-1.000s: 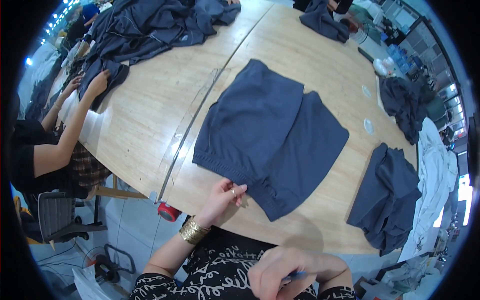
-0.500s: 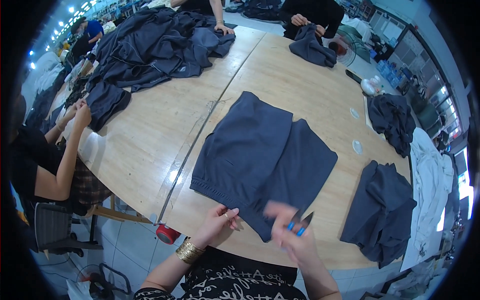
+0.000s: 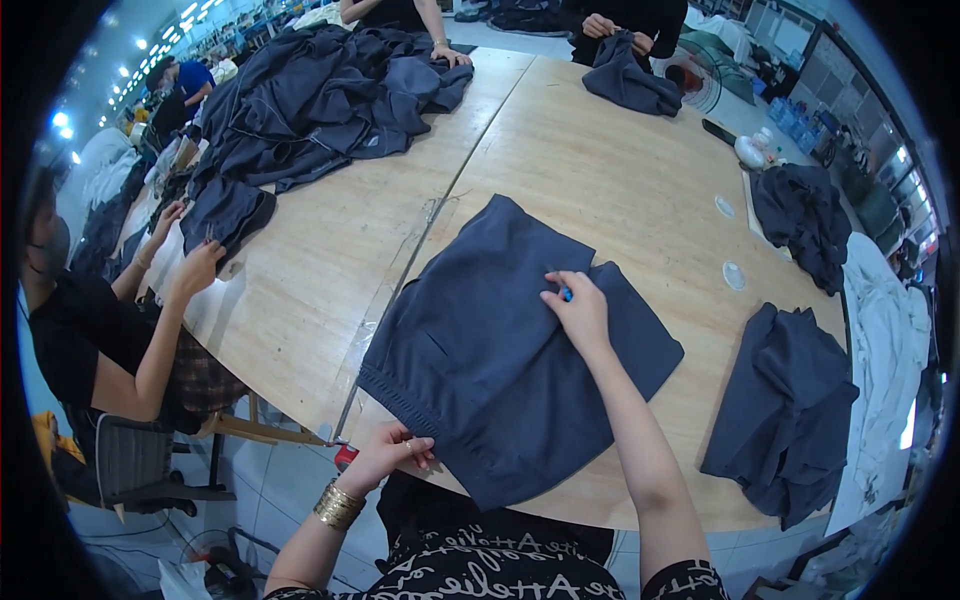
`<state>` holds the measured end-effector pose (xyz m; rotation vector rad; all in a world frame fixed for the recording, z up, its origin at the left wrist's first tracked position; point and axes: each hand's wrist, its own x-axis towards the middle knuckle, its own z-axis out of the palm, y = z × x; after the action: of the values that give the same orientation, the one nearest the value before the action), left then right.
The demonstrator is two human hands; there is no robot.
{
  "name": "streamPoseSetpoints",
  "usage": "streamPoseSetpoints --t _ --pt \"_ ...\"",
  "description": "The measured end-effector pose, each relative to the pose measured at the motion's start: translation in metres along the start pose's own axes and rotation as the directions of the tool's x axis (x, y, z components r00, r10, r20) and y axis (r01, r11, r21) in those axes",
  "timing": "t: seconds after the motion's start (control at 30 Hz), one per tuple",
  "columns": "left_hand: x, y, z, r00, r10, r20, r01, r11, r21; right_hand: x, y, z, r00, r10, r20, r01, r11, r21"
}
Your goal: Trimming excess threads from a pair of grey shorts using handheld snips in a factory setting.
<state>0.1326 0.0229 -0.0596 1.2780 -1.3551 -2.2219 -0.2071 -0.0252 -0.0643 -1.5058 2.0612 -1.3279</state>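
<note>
A pair of dark navy shorts lies flat in front of me, its elastic waistband toward me on the left. My left hand pinches the waistband edge near the table's front edge, thumb on top. My right hand is over the upper right part of the shorts, by the gap between the legs. Its fingers are closed around thread snips; only a bit of their blue handle shows, and the blades are mostly hidden by the fingers.
A big heap of navy garments covers the far left of the wooden table. More folded garments lie at the right. Co-workers handle navy garments at the left and far side. A dark phone lies near the right edge.
My right hand has moved away from me, from beside the waistband up over the legs, with the snips. The waistband has shifted toward me and left with my left hand.
</note>
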Motion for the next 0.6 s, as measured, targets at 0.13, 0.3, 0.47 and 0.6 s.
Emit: streamPoseSetpoints --t 0.13,0.3,0.47,0.6 --pt "-0.001 -0.001 -0.002 0.999 -0.022 -0.032 0.021 0.999 -0.03 -0.002 0.011 0.017 0.999 0.006 -0.036 -0.015 0.97 -0.243" --pt "0.001 0.003 0.001 0.997 -0.071 -0.007 0.072 0.997 0.035 -0.002 0.017 0.022 0.974 0.119 -0.192 -0.175 0.935 -0.308" --pt "0.002 0.003 0.004 1.0 -0.025 -0.014 0.025 0.998 0.054 -0.001 0.033 -0.02 0.935 0.326 -0.142 -0.264 0.904 0.338" --pt "-0.011 0.003 0.001 0.997 0.036 -0.063 -0.037 0.999 -0.002 -0.031 0.019 -0.091 0.838 0.545 -0.001 -0.352 0.541 0.764"
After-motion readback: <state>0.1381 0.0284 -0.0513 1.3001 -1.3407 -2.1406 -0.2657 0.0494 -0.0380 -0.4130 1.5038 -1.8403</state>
